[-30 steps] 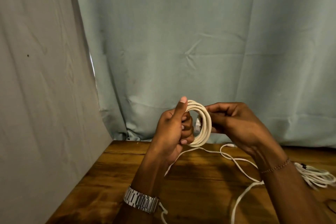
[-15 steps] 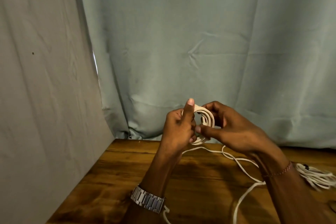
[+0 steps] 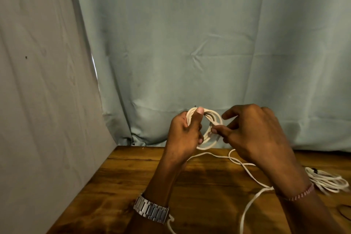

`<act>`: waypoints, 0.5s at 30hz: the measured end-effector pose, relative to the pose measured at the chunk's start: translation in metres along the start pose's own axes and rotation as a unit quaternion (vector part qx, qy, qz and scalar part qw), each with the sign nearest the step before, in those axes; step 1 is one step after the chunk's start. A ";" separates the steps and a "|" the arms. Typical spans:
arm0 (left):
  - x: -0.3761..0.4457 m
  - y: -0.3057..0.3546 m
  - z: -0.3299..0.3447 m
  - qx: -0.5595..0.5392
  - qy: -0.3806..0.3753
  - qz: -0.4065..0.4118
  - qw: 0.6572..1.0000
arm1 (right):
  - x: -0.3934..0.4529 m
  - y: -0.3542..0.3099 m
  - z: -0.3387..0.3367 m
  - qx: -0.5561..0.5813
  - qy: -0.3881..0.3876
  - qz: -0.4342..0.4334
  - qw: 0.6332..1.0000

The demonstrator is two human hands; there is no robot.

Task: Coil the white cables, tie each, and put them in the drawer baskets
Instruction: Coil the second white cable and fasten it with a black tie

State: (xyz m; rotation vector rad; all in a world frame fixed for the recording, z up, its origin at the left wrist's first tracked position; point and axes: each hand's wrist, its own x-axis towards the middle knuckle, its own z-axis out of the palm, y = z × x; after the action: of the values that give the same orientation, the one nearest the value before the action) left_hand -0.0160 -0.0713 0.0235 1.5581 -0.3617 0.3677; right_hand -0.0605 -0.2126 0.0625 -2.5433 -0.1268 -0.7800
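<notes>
Above the brown wooden table [image 3: 133, 180], my left hand [image 3: 183, 135] grips a nearly finished coil of white cable [image 3: 208, 129], my right hand [image 3: 254, 135] pinches its end by the loops to tie it, while another white cable bundle [image 3: 326, 180] lies on the table's right, and no drawer baskets show.

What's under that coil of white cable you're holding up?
Below the coil lies the wooden table, with loose white cable trailing across it. Both hands hide part of the coil.
</notes>
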 end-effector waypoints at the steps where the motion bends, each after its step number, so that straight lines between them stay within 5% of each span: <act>1: 0.001 -0.001 0.000 0.009 0.015 0.004 1.000 | -0.001 -0.001 -0.003 0.024 0.010 -0.006 1.000; 8: 0.008 -0.005 -0.005 -0.078 0.085 -0.018 0.993 | -0.007 -0.002 -0.017 0.143 0.048 -0.035 0.988; 15: 0.006 0.012 -0.017 -0.322 -0.106 -0.082 0.937 | 0.012 0.014 0.000 0.141 0.016 -0.001 0.990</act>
State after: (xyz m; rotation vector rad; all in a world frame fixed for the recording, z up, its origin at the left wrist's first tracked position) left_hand -0.0159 -0.0542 0.0368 0.9690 -0.4613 -0.0591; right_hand -0.0476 -0.2256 0.0630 -2.2639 -0.2126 -0.7456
